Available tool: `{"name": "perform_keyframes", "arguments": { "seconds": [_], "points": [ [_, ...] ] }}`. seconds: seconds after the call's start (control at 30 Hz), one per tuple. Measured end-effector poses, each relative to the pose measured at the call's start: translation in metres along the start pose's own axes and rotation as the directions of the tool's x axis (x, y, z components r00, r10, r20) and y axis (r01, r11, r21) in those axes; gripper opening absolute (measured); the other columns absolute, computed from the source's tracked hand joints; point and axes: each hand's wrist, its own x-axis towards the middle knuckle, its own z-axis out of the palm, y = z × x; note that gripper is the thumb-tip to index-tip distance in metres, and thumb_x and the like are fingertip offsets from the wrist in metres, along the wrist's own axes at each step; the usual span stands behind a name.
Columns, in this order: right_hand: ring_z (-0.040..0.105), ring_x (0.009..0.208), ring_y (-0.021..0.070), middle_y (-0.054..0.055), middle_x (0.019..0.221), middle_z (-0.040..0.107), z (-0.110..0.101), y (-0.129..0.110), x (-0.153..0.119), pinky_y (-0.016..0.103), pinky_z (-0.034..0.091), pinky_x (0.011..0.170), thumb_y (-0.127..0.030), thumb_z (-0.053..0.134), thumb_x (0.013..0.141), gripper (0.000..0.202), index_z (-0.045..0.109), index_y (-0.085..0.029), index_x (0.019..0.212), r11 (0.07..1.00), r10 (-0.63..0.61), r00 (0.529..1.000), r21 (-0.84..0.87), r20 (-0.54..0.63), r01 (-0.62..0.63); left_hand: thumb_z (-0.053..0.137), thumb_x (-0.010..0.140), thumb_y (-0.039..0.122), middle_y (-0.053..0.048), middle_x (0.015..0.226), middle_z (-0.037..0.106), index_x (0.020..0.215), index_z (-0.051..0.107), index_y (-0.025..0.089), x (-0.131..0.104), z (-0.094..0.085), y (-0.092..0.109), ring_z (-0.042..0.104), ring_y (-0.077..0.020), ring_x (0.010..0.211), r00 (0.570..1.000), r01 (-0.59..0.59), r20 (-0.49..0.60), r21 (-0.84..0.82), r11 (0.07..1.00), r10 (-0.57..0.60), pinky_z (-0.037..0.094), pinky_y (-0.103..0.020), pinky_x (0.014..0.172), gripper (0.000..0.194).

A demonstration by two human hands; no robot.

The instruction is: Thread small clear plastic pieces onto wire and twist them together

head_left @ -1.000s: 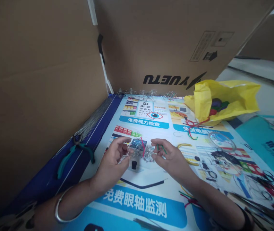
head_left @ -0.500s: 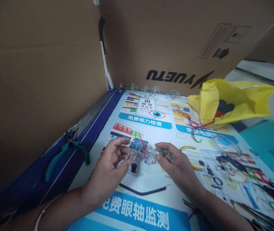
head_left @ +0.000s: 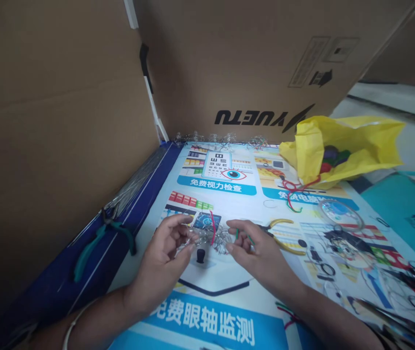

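Observation:
A tangled silver wire piece (head_left: 219,239) with a red strand (head_left: 213,227) across it is between my two hands, above the printed sheet. My left hand (head_left: 171,248) is at its left side, fingers curled around the wire's end, thumb and index fingertips apart. On the right, my right hand (head_left: 260,243) has curled fingers with a short green wire (head_left: 244,236) among them. Its fingertips are close to the tangle; contact is unclear.
Teal-handled pliers (head_left: 107,238) lie left beside long silver wires (head_left: 134,182). Yellow-handled pliers (head_left: 284,236) are behind my right hand. A yellow bag (head_left: 364,146), clear ring-shaped coil (head_left: 341,214) and scissors (head_left: 411,277) are right. Small wire figures (head_left: 214,139) line the cardboard wall (head_left: 229,63).
The view has shifted slightly, so the surroundings sit a little further left. Both hands keep nearly the same pose around the wire tangle.

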Motion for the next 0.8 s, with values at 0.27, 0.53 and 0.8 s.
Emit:
{"name": "perform_keyframes", "arguments": {
  "seconds": [0.27,0.53,0.8],
  "points": [
    [0.05,0.065,0.0125,0.001,0.084,0.055,-0.0017,-0.0016,-0.0023,0.025,0.045,0.057,-0.025,0.057,0.073,0.031,0.058,-0.022,0.104,0.999,-0.045,0.999,0.002,0.011,0.045,0.057,0.079,0.018,-0.002,0.088,0.059,0.114,0.043,0.022,0.0,0.0005,-0.0021,0.057,-0.0124,0.086,1.0,-0.015,0.003,0.01,1.0,0.015,0.044,-0.025,0.08,0.038],
    [0.051,0.065,0.0125,0.002,0.085,0.056,-0.0014,0.0009,-0.0021,0.025,0.046,0.058,-0.027,0.06,0.072,0.034,0.057,-0.023,0.105,0.998,-0.044,0.999,0.04,0.021,0.043,0.058,0.077,0.018,-0.002,0.088,0.059,0.113,0.044,0.022,-0.0003,0.0015,-0.001,0.057,-0.0126,0.086,1.0,-0.008,-0.015,0.009,1.0,0.008,0.044,-0.025,0.08,0.038],
    [0.049,0.067,0.0133,0.004,0.088,0.054,-0.0048,-0.0048,-0.0015,0.026,0.046,0.06,-0.025,0.059,0.071,0.034,0.059,-0.02,0.104,0.994,-0.102,0.993,-0.044,0.055,0.105,0.059,0.077,0.018,-0.002,0.087,0.06,0.112,0.045,0.021,-0.0009,0.0007,-0.0025,0.058,-0.0124,0.084,0.999,-0.031,-0.009,0.016,0.999,0.031,0.046,-0.025,0.079,0.038]
  ]
}}
